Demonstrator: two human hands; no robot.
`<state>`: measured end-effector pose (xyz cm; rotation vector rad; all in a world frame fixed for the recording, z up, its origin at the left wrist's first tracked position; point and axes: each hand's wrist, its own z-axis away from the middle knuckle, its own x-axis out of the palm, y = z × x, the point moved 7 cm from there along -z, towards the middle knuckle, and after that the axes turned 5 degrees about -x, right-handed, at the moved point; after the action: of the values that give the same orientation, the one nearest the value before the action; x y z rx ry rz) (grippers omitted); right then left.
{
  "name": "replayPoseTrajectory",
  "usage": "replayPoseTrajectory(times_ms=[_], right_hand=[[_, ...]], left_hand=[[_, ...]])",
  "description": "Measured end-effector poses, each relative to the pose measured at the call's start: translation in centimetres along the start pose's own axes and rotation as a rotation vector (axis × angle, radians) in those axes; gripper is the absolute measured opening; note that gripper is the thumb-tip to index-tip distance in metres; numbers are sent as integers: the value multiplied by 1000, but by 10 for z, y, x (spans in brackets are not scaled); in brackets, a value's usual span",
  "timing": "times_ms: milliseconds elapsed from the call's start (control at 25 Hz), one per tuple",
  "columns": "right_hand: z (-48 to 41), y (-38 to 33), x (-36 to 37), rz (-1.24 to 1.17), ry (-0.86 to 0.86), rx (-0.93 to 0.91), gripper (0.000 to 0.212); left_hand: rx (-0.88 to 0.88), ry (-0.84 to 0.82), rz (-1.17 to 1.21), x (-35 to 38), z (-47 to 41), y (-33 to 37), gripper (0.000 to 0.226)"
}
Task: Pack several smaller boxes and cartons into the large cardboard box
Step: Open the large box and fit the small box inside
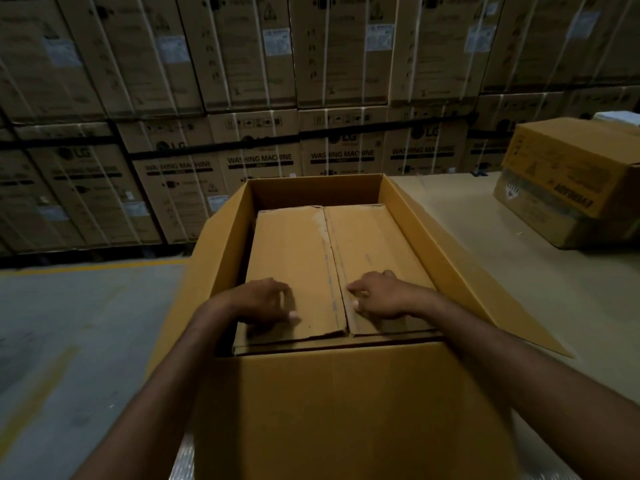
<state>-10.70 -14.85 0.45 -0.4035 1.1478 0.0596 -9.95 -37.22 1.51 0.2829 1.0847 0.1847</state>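
The large cardboard box (332, 410) stands open right in front of me, its side flaps spread outward. Inside it lies a smaller brown carton (294, 247) that fills most of the opening, with its two top flaps meeting at a centre seam. My left hand (263, 301) rests on the left flap near the carton's front edge, fingers bent down onto the cardboard. My right hand (384, 294) rests on the right flap beside the seam, its fingertips touching the flap. Neither hand holds anything.
A wall of stacked washing machine cartons (259, 161) rises behind the box. At the right, two printed cartons (571, 181) are stacked on a cardboard-covered surface (467, 220). Grey floor with a yellow line (86, 268) lies to the left.
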Motion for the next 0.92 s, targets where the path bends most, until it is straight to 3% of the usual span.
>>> replayPoseTrajectory(times_ms=[200,320,400,480,640,800,920], right_hand=[[-28,-19,5,-173,116,115,33],[-27,-26,-6,-560,263,189,24],[-14,-40,-22,-908,386,125,25],[1,-66,-38,-1072,397,-72,30],[3,-138,-39,-960,202,-439,42],[-16,-194,-15,-732,129,-546,54],[-28,-220,-6,-464,194,-579,53]], left_hand=[[139,28,31,6,7,22,71],[244,199,225,-8,19,31,51],[292,353,380,-29,35,30,40],[294,501,446,-52,55,24,34],[246,688,589,-91,98,-4,34],[17,771,752,-109,121,-67,32],[-134,850,713,-113,129,-105,36]])
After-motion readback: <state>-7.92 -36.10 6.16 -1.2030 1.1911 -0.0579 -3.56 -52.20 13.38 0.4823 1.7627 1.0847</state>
